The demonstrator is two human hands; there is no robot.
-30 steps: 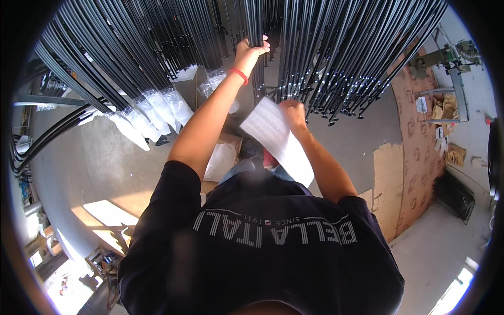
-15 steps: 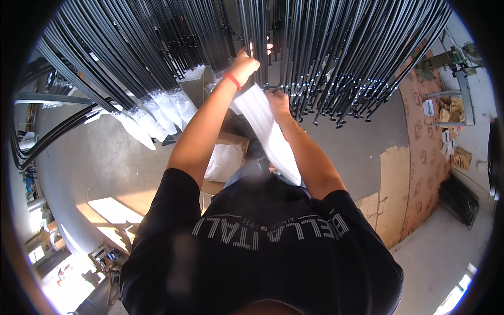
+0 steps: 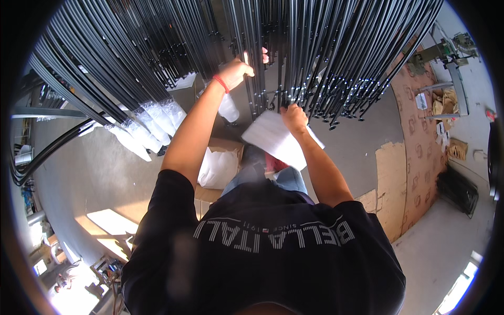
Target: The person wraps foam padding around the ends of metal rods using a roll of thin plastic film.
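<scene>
At upper centre, curls left hand (image 3: 234, 72) around black rods (image 3: 255, 86), apparently to steady them; nearer mid-frame, pinches white sheet (image 3: 274, 135) in right hand (image 3: 295, 119), perhaps to control its sway.

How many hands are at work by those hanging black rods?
2: the left hand is at the black rods; the right hand grips a white sheet, nearer the body. Any hands behind the rods would be hidden.
</scene>
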